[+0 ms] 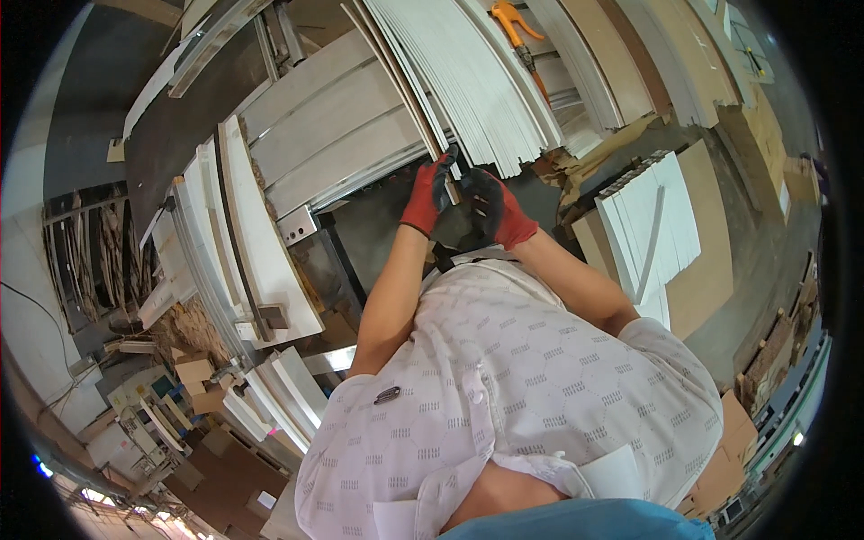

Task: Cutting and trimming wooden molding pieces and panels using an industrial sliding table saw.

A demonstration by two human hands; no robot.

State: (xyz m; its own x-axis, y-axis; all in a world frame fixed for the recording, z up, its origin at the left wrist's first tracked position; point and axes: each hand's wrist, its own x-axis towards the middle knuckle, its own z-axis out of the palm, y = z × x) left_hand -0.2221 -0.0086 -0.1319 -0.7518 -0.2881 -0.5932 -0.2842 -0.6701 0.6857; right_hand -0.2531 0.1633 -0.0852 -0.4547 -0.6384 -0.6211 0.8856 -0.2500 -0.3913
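Note:
My left hand, in a red and black work glove, is closed around the near end of a long thin strip that runs away across the table. Close beside it on the right, my right hand, gloved the same way, has its fingers curled in by the strip's end. What lies inside those fingers is hidden by the dark glove. Just beyond my right hand is a stack of long white strips, packed side by side with uneven near ends.
An orange-handled air blow gun lies right of the stack. The metal-edged table extends left, with white boards beside it. At right are white pieces on cardboard and long stacked panels.

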